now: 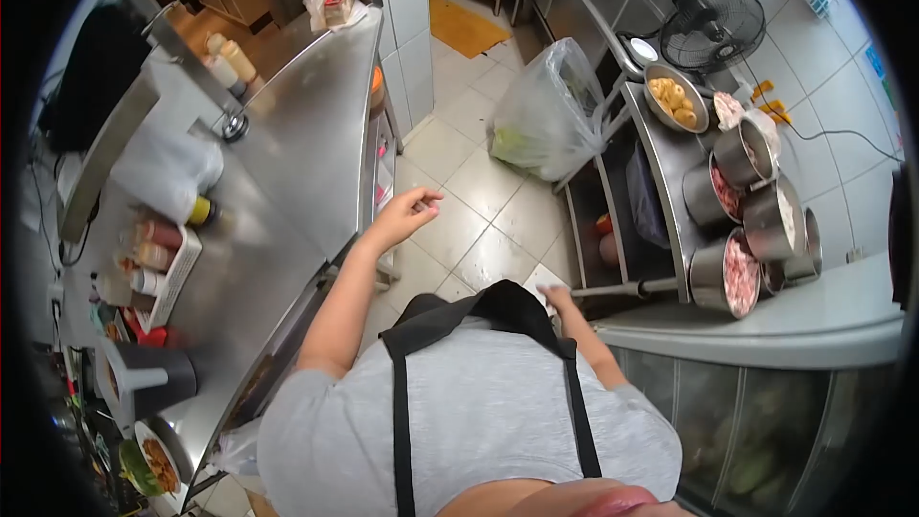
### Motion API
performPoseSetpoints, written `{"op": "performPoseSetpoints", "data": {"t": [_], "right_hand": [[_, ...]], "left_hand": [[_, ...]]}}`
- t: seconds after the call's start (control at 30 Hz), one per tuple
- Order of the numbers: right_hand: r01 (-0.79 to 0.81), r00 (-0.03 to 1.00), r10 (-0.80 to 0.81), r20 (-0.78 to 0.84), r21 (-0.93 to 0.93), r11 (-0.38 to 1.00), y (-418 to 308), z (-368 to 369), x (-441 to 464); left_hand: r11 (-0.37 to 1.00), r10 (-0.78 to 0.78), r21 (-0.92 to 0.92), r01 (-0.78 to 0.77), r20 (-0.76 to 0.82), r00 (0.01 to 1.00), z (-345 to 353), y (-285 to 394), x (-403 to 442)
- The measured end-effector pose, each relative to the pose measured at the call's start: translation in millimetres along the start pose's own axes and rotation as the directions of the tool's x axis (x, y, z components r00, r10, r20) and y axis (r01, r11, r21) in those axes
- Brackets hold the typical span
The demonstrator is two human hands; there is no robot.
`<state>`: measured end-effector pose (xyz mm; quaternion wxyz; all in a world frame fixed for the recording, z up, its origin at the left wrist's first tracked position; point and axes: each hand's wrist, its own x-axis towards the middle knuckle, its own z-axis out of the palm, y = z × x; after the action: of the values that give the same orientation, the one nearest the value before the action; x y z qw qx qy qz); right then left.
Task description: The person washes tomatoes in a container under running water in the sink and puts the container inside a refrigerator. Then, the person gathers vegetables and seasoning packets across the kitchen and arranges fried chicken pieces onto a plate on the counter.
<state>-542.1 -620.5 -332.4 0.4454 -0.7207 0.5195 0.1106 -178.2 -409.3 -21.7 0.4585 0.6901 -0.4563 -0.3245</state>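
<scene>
My left hand (410, 214) is raised above the tiled floor, beside the edge of the steel counter (311, 101). Its fingers are loosely bent and apart, with nothing between them. Low at my right side, next to the black apron (517, 311), my right hand (553, 298) is closed on a flat white sheet (542, 280). The fingers there are small and partly blurred, and the sheet's material cannot be made out.
On the right shelf (667, 168) stand steel pots (708, 193) of meat, a bowl (655, 111) of pale yellow pieces and a fan (710, 24). A clear bag (550, 115) bulges over the floor. Bottles in a white basket (180, 273) and a grey container (158, 378) are at left.
</scene>
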Motion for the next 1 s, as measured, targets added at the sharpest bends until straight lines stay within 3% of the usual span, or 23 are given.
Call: {"op": "performPoseSetpoints", "data": {"t": [0.03, 0.1, 0.13, 0.17, 0.2, 0.27, 0.33, 0.37, 0.43, 0.47, 0.5, 0.53, 0.6, 0.63, 0.67, 0.7, 0.73, 0.8, 0.83, 0.9, 1.0], "right_hand": [[0.004, 0.999, -0.003, 0.032, -0.035, 0.999, -31.3, -9.3, 40.6], [0.209, 0.967, -0.232, 0.107, 0.191, 0.959, -105.8, -38.0, 98.8], [0.204, 0.974, -0.213, 0.075, 0.110, 0.973, -143.1, -51.7, 133.7], [0.167, 0.975, -0.194, 0.105, 0.225, 0.960, -190.0, -72.4, 148.7], [0.119, 0.974, -0.176, 0.143, 0.339, 0.933, -235.6, -92.6, 151.6], [0.298, 0.948, -0.320, -0.007, 0.381, 0.875, -285.3, -106.9, 199.7], [0.315, 0.936, -0.328, -0.130, -0.111, 0.942, -305.2, -115.7, 246.2], [0.254, 0.926, -0.335, -0.172, -0.371, 0.893, -316.4, -124.6, 249.1], [0.170, 0.979, -0.203, -0.032, -0.431, 0.886, -286.5, -130.8, 294.6], [0.186, 0.976, -0.217, 0.000, -0.515, 0.836, -245.6, -124.7, 332.2], [0.153, 0.988, -0.113, 0.103, -0.662, 0.734, -245.3, -136.4, 323.7], [0.215, 0.975, -0.104, 0.199, -0.693, 0.688, -222.3, -141.8, 328.3], [-0.150, 0.967, 0.223, 0.120, -0.438, 0.886, -188.3, -151.6, 323.4], [0.117, 0.990, -0.047, 0.132, -0.592, 0.797, -174.6, -157.7, 314.1], [-0.119, 0.991, 0.132, 0.018, -0.329, 0.937, -185.4, -163.4, 305.3], [-0.335, 0.942, 0.335, -0.032, -0.015, 0.942, -198.4, -169.0, 301.8], [-0.338, 0.941, 0.337, -0.030, -0.009, 0.941, -215.8, -178.2, 307.4], [-0.185, 0.982, 0.189, 0.029, 0.399, 0.898, -245.1, -198.6, 328.9], [-0.099, 0.995, 0.070, 0.077, 0.494, 0.864, -260.3, -212.1, 351.2], [-0.068, 0.996, 0.029, 0.089, 0.478, 0.876, -339.6, -257.9, 383.7], [0.249, 0.963, -0.268, -0.020, 0.440, 0.863, -464.7, -352.4, 435.9]], "left_hand": [[1.000, -0.027, 0.012, 0.028, -0.038, 0.999, -10.7, -1.7, 6.8], [0.998, -0.051, 0.027, 0.054, -0.073, 0.996, -33.9, -14.4, 24.4], [0.990, -0.101, -0.107, 0.088, -0.123, 0.987, -46.9, -24.1, 33.2], [0.965, -0.153, -0.237, 0.111, -0.168, 0.974, -59.3, -31.9, 48.9], [0.967, -0.155, -0.230, 0.114, -0.166, 0.974, -71.3, -36.2, 64.8], [0.939, -0.224, -0.317, 0.135, -0.267, 0.937, -101.2, -38.9, 94.6], [0.936, -0.221, -0.332, 0.115, -0.303, 0.927, -127.1, -44.1, 137.4], [0.935, -0.197, -0.348, 0.071, -0.341, 0.919, -141.7, -51.2, 161.8], [0.908, -0.193, -0.418, 0.020, -0.377, 0.906, -164.4, -54.3, 212.4], [0.911, -0.191, -0.411, 0.024, -0.370, 0.909, -172.2, -57.6, 240.3], [0.909, -0.175, -0.417, 0.021, -0.335, 0.926, -179.2, -63.8, 272.7], [0.905, -0.160, -0.425, 0.020, -0.297, 0.941, -183.9, -68.4, 305.6], [0.920, -0.202, -0.383, 0.086, -0.274, 0.940, -182.8, -70.8, 370.1], [0.940, -0.186, -0.326, 0.100, -0.245, 0.951, -180.7, -93.0, 407.3], [0.958, -0.169, -0.267, 0.109, -0.215, 0.962, -177.9, -112.7, 443.8], [0.967, -0.132, -0.235, 0.095, -0.149, 0.980, -173.1, -105.4, 470.8], [0.976, -0.095, -0.203, 0.076, -0.082, 0.992, -167.8, -94.8, 498.1], [0.975, 0.021, 0.220, -0.037, 0.072, 0.997, -159.5, -88.5, 552.2], [0.976, 0.017, 0.215, -0.032, 0.073, 0.997, -157.2, -88.0, 581.7], [0.978, -0.022, 0.204, -0.036, 0.279, 0.960, -156.6, -87.8, 650.2], [0.934, -0.085, 0.355, -0.032, 0.309, 0.947, -170.2, -90.5, 754.8]]}}
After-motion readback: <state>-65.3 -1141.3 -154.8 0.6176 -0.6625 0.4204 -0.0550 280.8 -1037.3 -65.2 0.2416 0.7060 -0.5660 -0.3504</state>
